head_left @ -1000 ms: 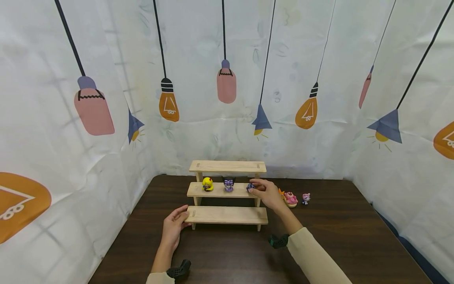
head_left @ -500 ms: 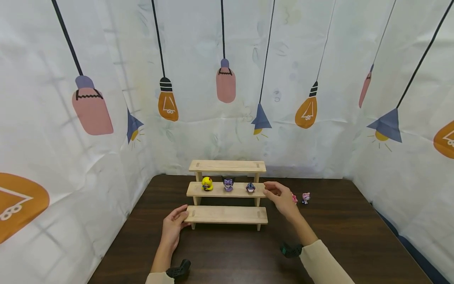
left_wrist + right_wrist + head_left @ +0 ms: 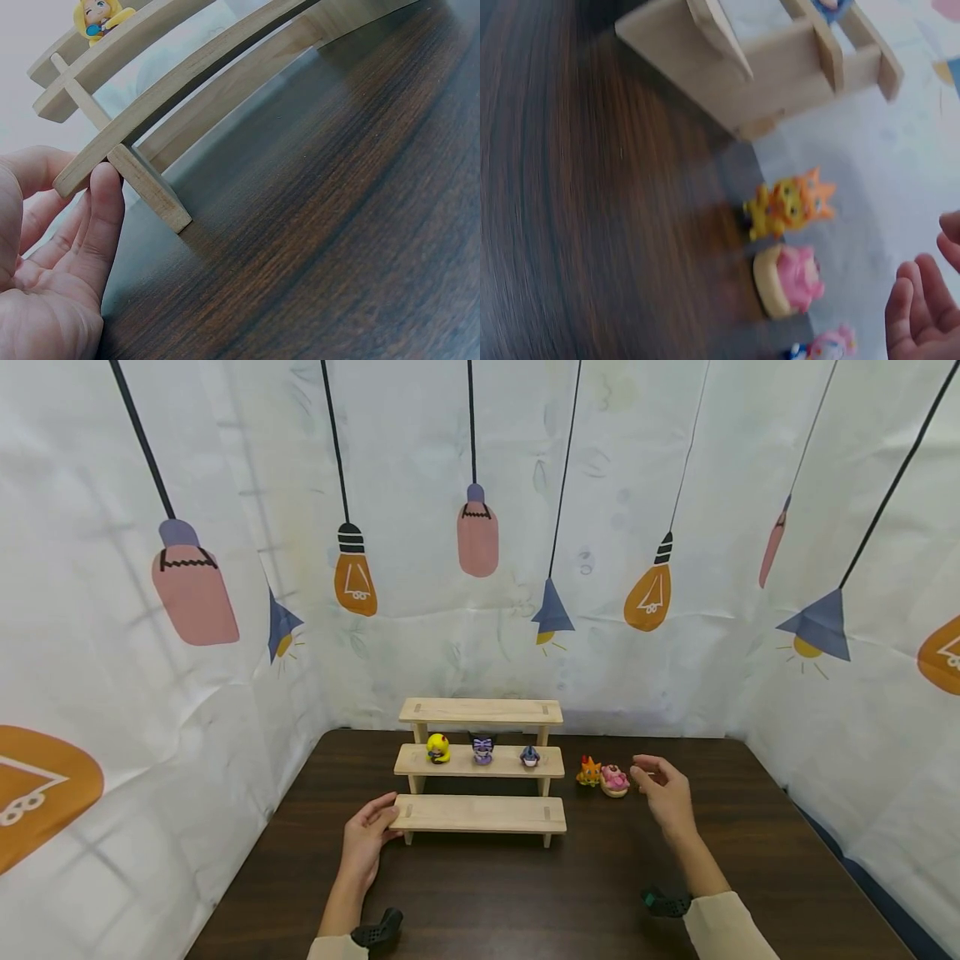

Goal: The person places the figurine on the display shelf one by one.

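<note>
My left hand (image 3: 363,842) pinches the left end of the bottom step of a three-tier wooden display stand (image 3: 480,810), thumb and fingers at the board's edge. On the middle step stand a yellow-haired figurine (image 3: 438,749), a purple figurine (image 3: 483,751) and a blue figurine (image 3: 530,757). To the stand's right my right hand (image 3: 667,797) hovers with relaxed fingers and nothing in them. Close by, a pink-and-white figurine (image 3: 831,345) shows at the lower edge of the right wrist view; the hand hides it in the head view.
An orange-and-yellow figurine (image 3: 588,772) and a pink figurine on a cream base (image 3: 614,782) stand side by side on the dark wooden table (image 3: 480,902), left of my right hand. Behind rises a white curtain (image 3: 420,652) printed with lamps.
My right hand has let go of the blue figurine on the middle step and moved right, past the orange and pink figurines. My left hand keeps its hold on the stand.
</note>
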The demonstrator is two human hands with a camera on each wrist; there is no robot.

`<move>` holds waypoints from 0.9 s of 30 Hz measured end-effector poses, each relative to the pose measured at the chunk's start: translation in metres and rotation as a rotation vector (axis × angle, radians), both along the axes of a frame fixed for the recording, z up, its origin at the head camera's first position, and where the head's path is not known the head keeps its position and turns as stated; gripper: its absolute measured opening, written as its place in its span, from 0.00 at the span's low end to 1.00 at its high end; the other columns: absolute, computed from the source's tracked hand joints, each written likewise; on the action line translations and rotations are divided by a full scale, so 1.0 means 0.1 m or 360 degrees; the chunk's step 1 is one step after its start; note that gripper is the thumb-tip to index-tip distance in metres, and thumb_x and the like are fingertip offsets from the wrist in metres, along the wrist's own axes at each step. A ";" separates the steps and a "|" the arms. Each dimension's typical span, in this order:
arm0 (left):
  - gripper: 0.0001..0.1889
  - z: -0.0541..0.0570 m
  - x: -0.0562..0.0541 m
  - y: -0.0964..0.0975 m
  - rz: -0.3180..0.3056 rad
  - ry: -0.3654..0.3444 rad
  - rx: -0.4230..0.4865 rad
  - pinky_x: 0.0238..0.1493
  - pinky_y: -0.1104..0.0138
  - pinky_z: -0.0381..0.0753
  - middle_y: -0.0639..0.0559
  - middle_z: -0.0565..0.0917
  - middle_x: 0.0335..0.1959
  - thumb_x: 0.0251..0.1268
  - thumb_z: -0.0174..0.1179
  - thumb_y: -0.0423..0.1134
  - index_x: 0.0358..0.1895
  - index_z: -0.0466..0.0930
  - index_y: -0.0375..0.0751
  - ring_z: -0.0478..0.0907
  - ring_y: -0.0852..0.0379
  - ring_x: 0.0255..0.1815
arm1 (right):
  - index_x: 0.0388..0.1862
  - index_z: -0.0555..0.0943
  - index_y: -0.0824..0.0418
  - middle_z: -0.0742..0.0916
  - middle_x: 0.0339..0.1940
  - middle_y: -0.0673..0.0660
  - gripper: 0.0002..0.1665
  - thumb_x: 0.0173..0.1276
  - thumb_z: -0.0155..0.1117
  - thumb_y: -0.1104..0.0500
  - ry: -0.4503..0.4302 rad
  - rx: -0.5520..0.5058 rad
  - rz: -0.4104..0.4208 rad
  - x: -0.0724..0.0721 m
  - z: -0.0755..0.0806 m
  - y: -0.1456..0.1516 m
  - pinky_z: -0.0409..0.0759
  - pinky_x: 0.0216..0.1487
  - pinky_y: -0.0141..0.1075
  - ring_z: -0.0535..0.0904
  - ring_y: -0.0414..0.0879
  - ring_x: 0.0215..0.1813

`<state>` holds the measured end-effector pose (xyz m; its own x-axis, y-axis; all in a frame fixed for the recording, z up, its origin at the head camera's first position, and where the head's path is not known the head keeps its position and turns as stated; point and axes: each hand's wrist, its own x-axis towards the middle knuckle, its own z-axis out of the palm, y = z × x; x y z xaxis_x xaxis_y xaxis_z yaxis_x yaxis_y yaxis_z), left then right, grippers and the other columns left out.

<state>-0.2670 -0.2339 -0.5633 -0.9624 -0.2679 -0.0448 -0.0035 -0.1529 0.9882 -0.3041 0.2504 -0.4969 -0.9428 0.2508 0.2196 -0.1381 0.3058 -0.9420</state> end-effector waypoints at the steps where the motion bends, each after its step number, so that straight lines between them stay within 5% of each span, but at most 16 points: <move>1: 0.22 -0.01 0.00 0.00 0.0004 0.0002 0.0002 0.37 0.69 0.87 0.57 0.87 0.44 0.74 0.62 0.35 0.67 0.75 0.30 0.84 0.61 0.37 | 0.59 0.81 0.66 0.85 0.43 0.41 0.20 0.74 0.67 0.55 -0.0014 -0.0007 -0.0036 0.00 -0.01 0.04 0.82 0.41 0.25 0.80 0.33 0.41; 8: 0.23 -0.03 -0.01 -0.01 -0.0003 0.0034 -0.0014 0.36 0.69 0.87 0.60 0.87 0.41 0.73 0.63 0.36 0.66 0.75 0.29 0.84 0.61 0.36 | 0.64 0.78 0.63 0.84 0.58 0.60 0.23 0.75 0.65 0.53 -0.0151 0.0026 -0.0181 -0.03 -0.12 0.27 0.77 0.42 0.19 0.75 0.27 0.45; 15: 0.22 -0.03 -0.01 -0.01 0.0006 0.0029 0.0009 0.36 0.68 0.87 0.60 0.87 0.41 0.72 0.63 0.35 0.65 0.76 0.30 0.84 0.61 0.36 | 0.73 0.70 0.62 0.76 0.71 0.67 0.30 0.78 0.62 0.52 -0.0286 0.0077 -0.0125 -0.05 -0.24 0.40 0.68 0.43 0.14 0.71 0.49 0.66; 17: 0.22 -0.03 -0.01 -0.01 0.0006 0.0044 -0.0007 0.35 0.69 0.87 0.60 0.87 0.41 0.72 0.63 0.35 0.65 0.76 0.29 0.84 0.61 0.36 | 0.74 0.69 0.62 0.75 0.71 0.68 0.32 0.78 0.62 0.52 -0.0318 0.0080 -0.0107 -0.07 -0.28 0.42 0.70 0.42 0.16 0.73 0.49 0.63; 23: 0.22 -0.02 -0.02 -0.01 0.0006 0.0018 -0.0005 0.36 0.68 0.87 0.59 0.87 0.42 0.73 0.63 0.35 0.66 0.76 0.30 0.84 0.61 0.36 | 0.77 0.65 0.64 0.75 0.72 0.71 0.35 0.78 0.62 0.53 -0.0394 0.0102 -0.0066 -0.11 -0.43 0.49 0.77 0.42 0.21 0.74 0.25 0.39; 27: 0.22 -0.01 -0.02 -0.01 -0.0011 -0.0020 0.0011 0.39 0.68 0.87 0.60 0.87 0.43 0.74 0.62 0.35 0.67 0.76 0.32 0.84 0.61 0.38 | 0.78 0.64 0.66 0.75 0.71 0.72 0.36 0.78 0.61 0.54 -0.0395 0.0137 -0.0038 -0.13 -0.49 0.51 0.75 0.42 0.18 0.76 0.28 0.45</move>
